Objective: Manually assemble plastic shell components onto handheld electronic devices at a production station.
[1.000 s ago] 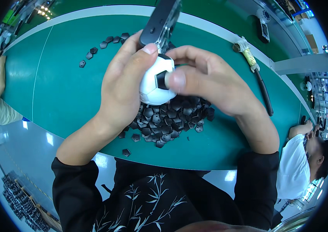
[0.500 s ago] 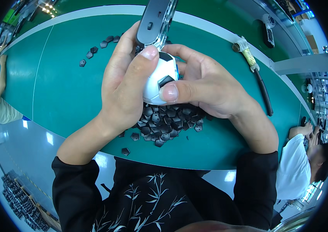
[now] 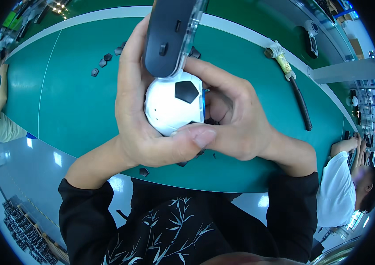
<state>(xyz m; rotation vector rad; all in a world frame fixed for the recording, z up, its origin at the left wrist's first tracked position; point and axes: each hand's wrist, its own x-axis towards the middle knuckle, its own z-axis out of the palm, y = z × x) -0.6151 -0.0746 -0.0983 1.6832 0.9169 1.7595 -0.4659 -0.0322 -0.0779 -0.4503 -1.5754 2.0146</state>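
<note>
Both hands wrap a small white ball [image 3: 172,104] with black patches, raised above the green surface [image 3: 72,101]. The left hand [image 3: 141,110] cups it from the side, thumb clamped across the bottom; the right hand [image 3: 236,119] closes on its other side. A dark device in a clear case [image 3: 169,35] hangs just above. Loose black pieces [image 3: 103,59] lie scattered on the surface, in no container

Factory assembly workshop, long green workbench [image 3: 77,101], scattered black parts [image 3: 101,63], seated co-workers [image 3: 346,185] alongside
</note>
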